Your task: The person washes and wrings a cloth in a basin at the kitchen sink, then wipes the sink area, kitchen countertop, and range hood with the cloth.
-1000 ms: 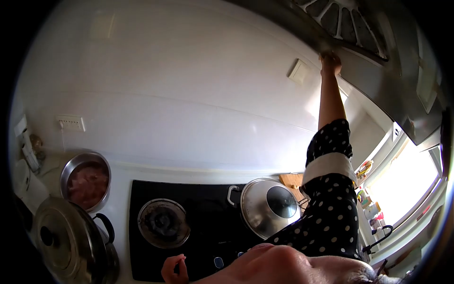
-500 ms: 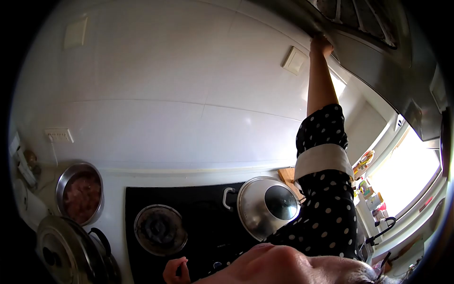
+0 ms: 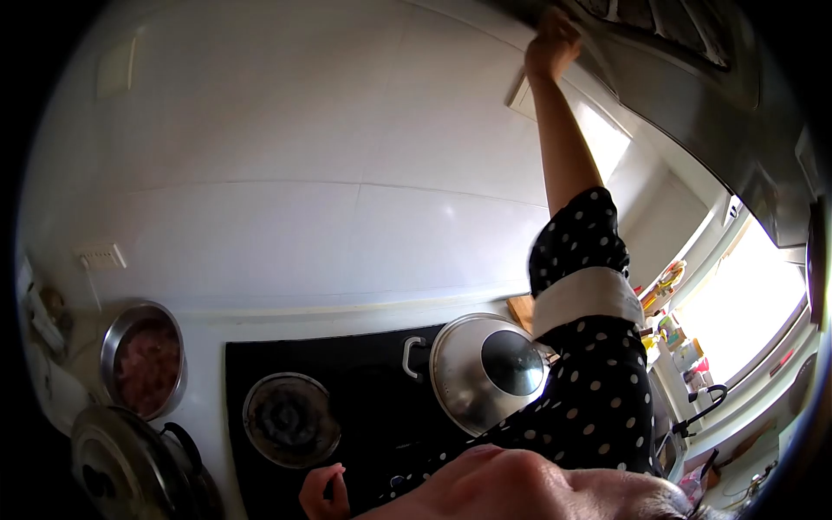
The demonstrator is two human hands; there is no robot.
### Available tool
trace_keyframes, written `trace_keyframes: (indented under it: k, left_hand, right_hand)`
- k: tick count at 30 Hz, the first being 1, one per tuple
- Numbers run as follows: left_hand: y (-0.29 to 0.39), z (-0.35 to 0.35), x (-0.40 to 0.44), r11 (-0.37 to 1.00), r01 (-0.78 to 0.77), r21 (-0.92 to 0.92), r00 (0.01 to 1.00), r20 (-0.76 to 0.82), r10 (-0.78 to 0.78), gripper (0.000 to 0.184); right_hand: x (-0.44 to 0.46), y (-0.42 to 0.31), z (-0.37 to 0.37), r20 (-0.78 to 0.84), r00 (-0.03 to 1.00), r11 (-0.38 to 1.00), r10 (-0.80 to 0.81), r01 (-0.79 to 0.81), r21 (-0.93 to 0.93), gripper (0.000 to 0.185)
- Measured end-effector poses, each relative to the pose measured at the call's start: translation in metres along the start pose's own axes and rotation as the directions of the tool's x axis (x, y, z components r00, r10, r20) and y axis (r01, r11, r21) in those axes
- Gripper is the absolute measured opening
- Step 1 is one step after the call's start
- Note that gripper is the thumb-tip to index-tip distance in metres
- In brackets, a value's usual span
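My right hand [image 3: 553,45] is raised at the top, at the lower edge of the metal range hood [image 3: 693,130]. Its fingers look curled and a little blurred; their tips and anything in them cannot be made out. Low down, by the front of the black stove [image 3: 373,355], is my left hand [image 3: 325,492], loosely closed with nothing visible in it. A lidded pan [image 3: 459,381] with a glass window in its lid sits on the right burner. The left burner [image 3: 292,420] has no pot on it.
A metal bowl of raw meat [image 3: 147,368] stands left of the stove, behind a dark lidded pot [image 3: 121,464]. A wall switch [image 3: 522,100] and a socket strip [image 3: 102,256] are on the white wall. Bottles [image 3: 687,355] line the bright window sill at right.
My right hand has moved up and left along the hood's edge, now partly covering the wall switch. My left hand stays about where it was. The view has shifted slightly.
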State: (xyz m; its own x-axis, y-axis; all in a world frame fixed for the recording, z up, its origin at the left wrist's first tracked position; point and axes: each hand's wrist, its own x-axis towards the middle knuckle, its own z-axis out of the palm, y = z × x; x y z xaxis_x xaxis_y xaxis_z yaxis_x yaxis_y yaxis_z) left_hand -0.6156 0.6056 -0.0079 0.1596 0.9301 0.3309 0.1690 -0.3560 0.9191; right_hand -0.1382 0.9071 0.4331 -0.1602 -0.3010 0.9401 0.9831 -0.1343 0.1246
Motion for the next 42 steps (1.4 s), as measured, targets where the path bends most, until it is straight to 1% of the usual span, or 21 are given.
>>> trace_keyframes:
  k: [2, 4, 6, 7, 10, 11, 14, 17, 19, 24, 25, 26, 28, 30, 32, 33, 34, 37, 40, 41, 42]
  left_hand:
    - [-0.002, 0.002, 0.001, 1.000, -0.010, 0.008, 1.000, -0.020, 0.010, 0.010]
    - [-0.007, -0.001, -0.002, 0.999, -0.023, 0.022, 1.000, -0.016, 0.024, 0.010]
    - [-0.004, -0.001, 0.000, 1.000, -0.022, 0.006, 1.000, -0.012, 0.022, 0.011]
    - [-0.003, -0.003, 0.000, 1.000, -0.020, 0.001, 1.000, -0.007, 0.020, 0.011]
    - [-0.006, -0.003, 0.002, 0.999, -0.033, 0.006, 0.999, -0.013, 0.033, 0.011]
    - [-0.007, -0.004, 0.002, 0.999, -0.036, 0.010, 0.999, -0.016, 0.036, 0.011]
    - [-0.009, -0.004, 0.002, 0.999, -0.039, 0.023, 0.999, -0.020, 0.040, 0.012]
    - [-0.013, -0.007, 0.002, 0.998, -0.039, 0.045, 0.999, -0.006, 0.040, 0.012]
    - [-0.017, -0.005, 0.002, 0.998, -0.051, 0.040, 0.999, -0.011, 0.051, 0.012]
    - [-0.020, -0.007, 0.003, 0.998, -0.048, 0.041, 0.999, -0.018, 0.048, 0.012]
    - [-0.020, -0.006, 0.002, 0.998, -0.049, 0.043, 0.999, -0.017, 0.050, 0.012]
    - [-0.021, -0.006, 0.002, 0.998, -0.052, 0.044, 0.999, -0.012, 0.052, 0.012]
    - [-0.022, -0.006, 0.003, 0.997, -0.058, 0.048, 0.998, -0.011, 0.058, 0.013]
    - [-0.022, -0.008, 0.001, 0.997, -0.056, 0.056, 0.998, -0.018, 0.057, 0.013]
    - [-0.025, -0.010, 0.000, 0.997, -0.051, 0.060, 0.998, -0.022, 0.053, 0.013]
    - [-0.027, -0.010, -0.003, 0.996, -0.051, 0.071, 0.998, -0.020, 0.052, 0.013]
    - [-0.030, -0.010, -0.003, 0.993, -0.061, 0.097, 0.998, -0.022, 0.063, 0.013]
    - [-0.024, -0.014, 0.001, 0.996, -0.048, 0.081, 0.998, -0.036, 0.051, 0.013]
    - [-0.027, -0.014, 0.001, 0.997, -0.043, 0.061, 0.998, -0.045, 0.046, 0.012]
    - [-0.027, -0.014, 0.001, 0.998, -0.049, 0.051, 0.998, -0.046, 0.051, 0.012]
    - [-0.027, -0.014, 0.001, 0.998, -0.055, 0.043, 0.997, -0.046, 0.057, 0.012]
  right_hand:
    - [0.005, 0.022, 0.032, -0.040, 0.929, 0.902, 0.367, -0.345, 0.258, 0.023]
    - [0.007, 0.011, 0.025, -0.032, 0.910, 0.885, 0.413, -0.393, 0.248, 0.025]
    - [0.014, -0.015, 0.013, 0.004, 0.990, 0.990, 0.139, -0.138, -0.009, 0.029]
    - [0.022, 0.002, 0.020, 0.139, 0.938, 0.948, 0.317, -0.318, -0.011, 0.032]
    - [0.029, 0.000, 0.023, -0.121, 0.859, 0.821, 0.497, -0.420, 0.388, 0.030]
    - [0.033, -0.002, 0.026, 0.021, 0.717, 0.422, 0.697, -0.434, 0.795, 0.026]
    - [0.025, 0.007, 0.050, -0.066, 0.759, 0.683, 0.647, -0.540, 0.492, 0.021]
    - [0.023, 0.000, 0.034, 0.032, 0.851, 0.740, 0.523, -0.473, 0.478, 0.021]
    - [0.026, -0.022, 0.004, 0.002, 0.768, 0.400, 0.641, -0.335, 0.853, 0.019]
    - [0.052, -0.005, -0.001, 0.143, 0.576, 0.167, 0.805, -0.450, 0.877, 0.019]
    - [0.053, -0.003, 0.004, 0.050, 0.795, 0.692, 0.604, -0.555, 0.462, 0.017]
    - [0.055, 0.000, 0.009, -0.047, 0.937, 0.927, 0.345, -0.348, -0.140, 0.017]
    - [0.047, 0.014, 0.038, -0.221, 0.957, 0.969, 0.190, -0.146, 0.200, 0.023]
    - [0.049, 0.016, 0.022, -0.250, 0.920, 0.953, 0.301, -0.297, 0.055, 0.025]
    - [0.065, 0.095, 0.048, 0.116, 0.973, 0.735, 0.198, -0.069, -0.674, 0.028]
    - [0.064, 0.055, 0.027, -0.084, 0.893, 0.846, 0.441, -0.446, -0.293, 0.026]
    - [0.065, 0.002, 0.004, -0.145, 0.702, 0.716, 0.697, -0.672, 0.189, 0.025]
    - [0.059, -0.033, 0.006, -0.273, 0.951, 0.965, 0.147, -0.078, 0.250, 0.018]
    - [0.072, -0.015, -0.023, 0.114, 0.771, 0.778, 0.627, -0.614, -0.132, 0.015]
    - [0.068, 0.015, 0.001, -0.015, 0.678, 0.537, 0.734, -0.568, 0.624, 0.013]
    - [0.068, 0.001, -0.008, 0.002, 0.669, 0.534, 0.744, -0.596, 0.600, 0.011]
